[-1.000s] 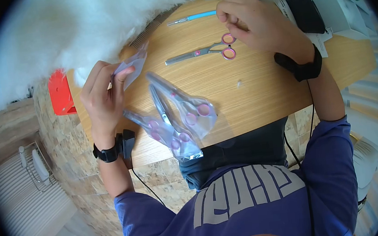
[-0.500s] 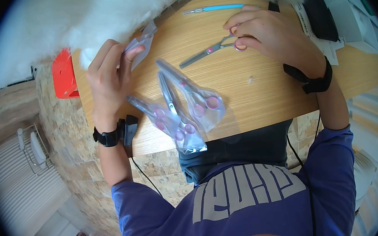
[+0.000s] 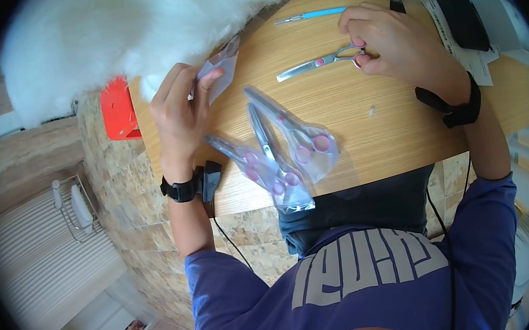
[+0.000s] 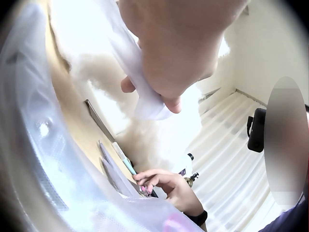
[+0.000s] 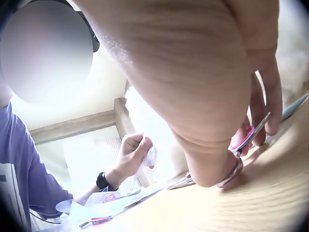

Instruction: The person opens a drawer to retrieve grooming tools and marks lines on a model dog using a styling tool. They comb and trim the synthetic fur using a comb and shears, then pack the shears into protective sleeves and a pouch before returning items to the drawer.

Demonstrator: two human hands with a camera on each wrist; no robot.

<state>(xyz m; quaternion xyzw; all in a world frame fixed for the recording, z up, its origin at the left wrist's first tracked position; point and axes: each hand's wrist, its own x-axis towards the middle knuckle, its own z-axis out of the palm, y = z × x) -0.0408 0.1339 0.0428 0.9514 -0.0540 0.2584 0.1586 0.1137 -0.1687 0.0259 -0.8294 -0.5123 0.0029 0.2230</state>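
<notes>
My right hand [image 3: 396,41] grips the pink-lined finger rings of silver thinning scissors [image 3: 303,71] at the table's right. Their toothed blade points left, and in the right wrist view the thumb is at one ring [image 5: 234,176]. My left hand [image 3: 176,110] pinches a clear plastic sleeve [image 3: 227,66] between thumb and fingers; no scissors show inside it. Near the front edge lie three more scissors in clear sleeves: a left pair [image 3: 238,158], a middle pair [image 3: 265,142] and a right pair [image 3: 297,137], all with pink rings.
White fluffy fur [image 3: 134,33] covers the table's back left, partly over a comb [image 3: 265,13]. A slim blue-handled tool [image 3: 322,12] lies behind the thinning scissors. At right are a black case [image 3: 462,9] and papers [image 3: 473,66]. A red object [image 3: 118,109] is beyond the left edge.
My right hand has come onto the thinning scissors' rings and taken hold; the blade swung down, then back up to nearly level. My left hand keeps the sleeve. The head view has shifted.
</notes>
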